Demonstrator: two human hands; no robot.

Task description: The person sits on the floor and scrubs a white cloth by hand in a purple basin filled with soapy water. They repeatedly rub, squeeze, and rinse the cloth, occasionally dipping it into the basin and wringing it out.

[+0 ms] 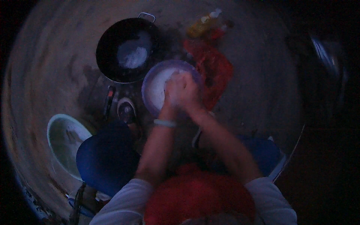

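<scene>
A purple basin with whitish contents stands on the floor before me. My left hand and my right hand are pressed together over it, their fingers curled. The picture is dark and blurred, so whether anything lies between them cannot be told. Up and to the left of the basin stands a black wok with a metal loop handle and something pale inside. A red plastic bag lies against the basin's right side.
A bottle of yellow liquid lies beyond the bag. Left of the basin, a dark-handled tool lies near my shoe. A pale green basin leans beside my left knee. A pale edge runs along the floor at the right.
</scene>
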